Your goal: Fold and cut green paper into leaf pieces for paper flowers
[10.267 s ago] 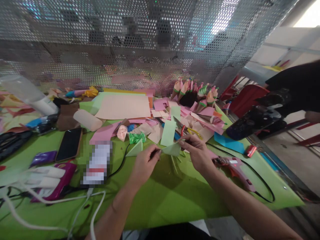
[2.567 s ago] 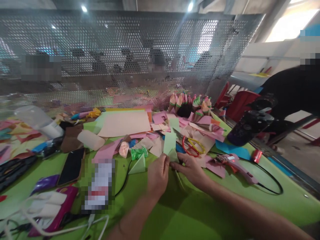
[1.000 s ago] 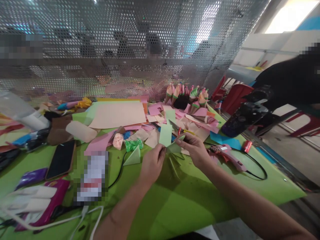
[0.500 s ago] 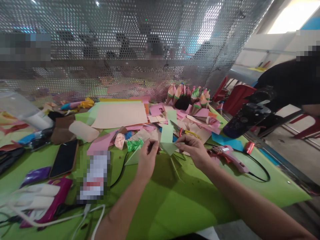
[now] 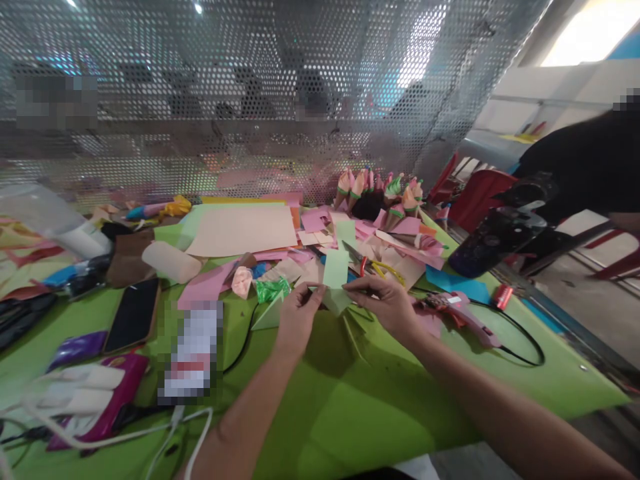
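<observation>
Between my hands is a small folded piece of light green paper (image 5: pixel 338 302). My left hand (image 5: pixel 299 312) pinches its left side between thumb and fingers. On the right side, my right hand (image 5: pixel 383 303) grips it the same way. A pale green paper strip (image 5: pixel 335 268) lies just beyond the folded piece. To the left of my left hand sit a folded green paper triangle (image 5: pixel 270 313) and a shiny green wrapper (image 5: pixel 273 289). Scissors with yellow handles (image 5: pixel 389 271) lie beyond my right hand.
On the green tabletop (image 5: pixel 310 413), a pink glue gun (image 5: pixel 470 317) with a black cord lies right. Paper cones (image 5: pixel 395 193) stand at the back beside paper sheets (image 5: pixel 245 229). Phones (image 5: pixel 133 317), a power strip (image 5: pixel 107 393) and cables lie left. A dark bottle (image 5: pixel 493 240) stands at the right edge.
The folded green paper has tilted, and its pointed lower flap looks less distinct. Both hands keep their pinch on it. The whole view has shifted slightly.
</observation>
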Action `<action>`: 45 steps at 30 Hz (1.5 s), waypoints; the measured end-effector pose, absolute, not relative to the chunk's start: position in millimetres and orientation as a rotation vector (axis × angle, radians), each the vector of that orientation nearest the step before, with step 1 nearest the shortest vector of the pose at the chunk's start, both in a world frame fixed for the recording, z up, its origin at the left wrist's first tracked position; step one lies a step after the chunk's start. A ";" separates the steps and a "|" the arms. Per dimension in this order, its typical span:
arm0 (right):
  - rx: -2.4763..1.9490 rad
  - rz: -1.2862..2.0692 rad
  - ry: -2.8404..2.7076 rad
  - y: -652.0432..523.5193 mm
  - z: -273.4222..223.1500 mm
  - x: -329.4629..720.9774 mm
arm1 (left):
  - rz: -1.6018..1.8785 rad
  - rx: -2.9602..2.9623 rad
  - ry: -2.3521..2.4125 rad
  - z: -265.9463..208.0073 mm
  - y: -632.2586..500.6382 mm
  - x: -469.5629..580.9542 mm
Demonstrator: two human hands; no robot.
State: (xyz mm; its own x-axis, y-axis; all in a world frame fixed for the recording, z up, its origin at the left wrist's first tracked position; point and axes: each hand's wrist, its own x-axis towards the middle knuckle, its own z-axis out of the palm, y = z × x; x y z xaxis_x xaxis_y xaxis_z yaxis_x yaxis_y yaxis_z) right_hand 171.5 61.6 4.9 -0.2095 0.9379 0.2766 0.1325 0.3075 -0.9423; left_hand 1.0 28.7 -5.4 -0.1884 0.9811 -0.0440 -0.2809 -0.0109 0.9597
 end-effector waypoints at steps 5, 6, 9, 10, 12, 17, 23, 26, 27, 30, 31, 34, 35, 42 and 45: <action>-1.019 1.037 -1.607 62.5 3.5 172.5 | 1.450 0.890 1.148 -3.7 27.8 1.1; -1.023 1.054 -1.605 62.6 3.5 172.6 | 1.451 0.905 1.157 -3.7 27.8 0.6; -1.038 1.124 -1.591 62.3 4.5 172.6 | 1.460 0.977 1.196 -5.2 28.5 -1.9; -1.044 1.148 -1.586 62.2 5.1 172.4 | 1.465 1.003 1.207 -6.1 28.9 -2.9; -1.056 1.191 -1.579 62.0 6.3 171.9 | 1.474 1.040 1.220 -7.6 29.7 -4.5; -1.069 1.201 -1.545 62.6 9.0 171.6 | 1.470 1.065 1.248 -6.0 30.2 -5.8; -1.068 1.262 -1.353 64.9 13.2 171.8 | 1.296 1.176 1.242 -3.1 30.9 -6.4; -1.054 1.272 -1.275 66.7 13.8 171.8 | 1.258 1.241 1.242 -5.2 32.1 -7.0; -1.053 1.280 -1.266 67.4 13.8 172.0 | 1.257 1.253 1.247 -5.6 32.1 -7.3; -1.061 1.271 -1.289 69.2 13.1 173.5 | 1.252 1.330 1.279 -5.4 30.5 -8.3; -1.065 1.253 -1.315 69.3 12.6 173.8 | 1.239 1.382 1.284 -4.9 29.5 -8.3; -1.061 1.220 -1.443 67.0 10.1 173.2 | 1.170 1.542 1.252 -4.5 26.9 -6.3; -1.056 1.224 -1.482 65.7 9.2 172.5 | 1.146 1.571 1.233 -4.7 26.6 -5.2; -1.076 1.084 -1.563 74.9 7.4 181.1 | 1.324 1.348 1.291 -2.4 30.2 -5.3; -1.163 0.799 -1.785 88.5 8.7 193.4 | 1.453 1.184 1.340 0.5 32.3 -12.0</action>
